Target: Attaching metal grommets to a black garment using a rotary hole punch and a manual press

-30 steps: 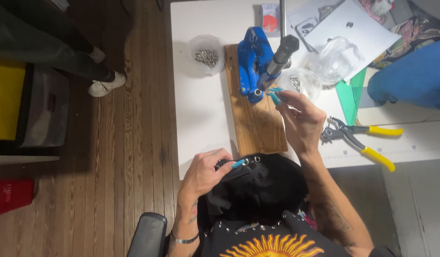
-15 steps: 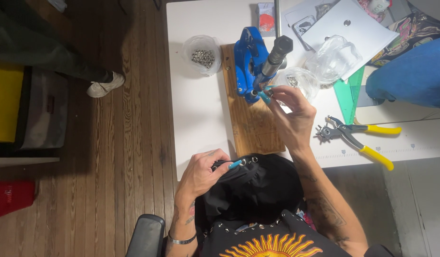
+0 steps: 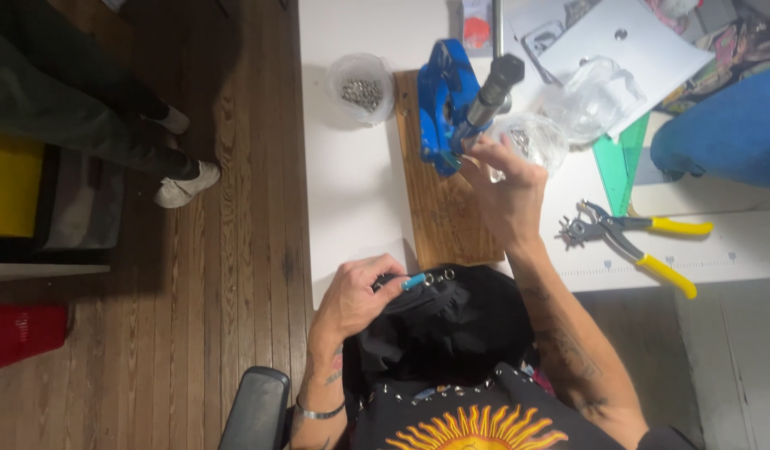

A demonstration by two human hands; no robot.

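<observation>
The white surface is covered with tools. Black cloth is held at its edge, grip closed, by the left hand. The blue press is touched by the right hand; its grip cannot be told.

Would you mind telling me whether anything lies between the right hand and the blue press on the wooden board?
Nothing visible does: the right hand is already at the base of the blue press, fingertips against it.
</observation>
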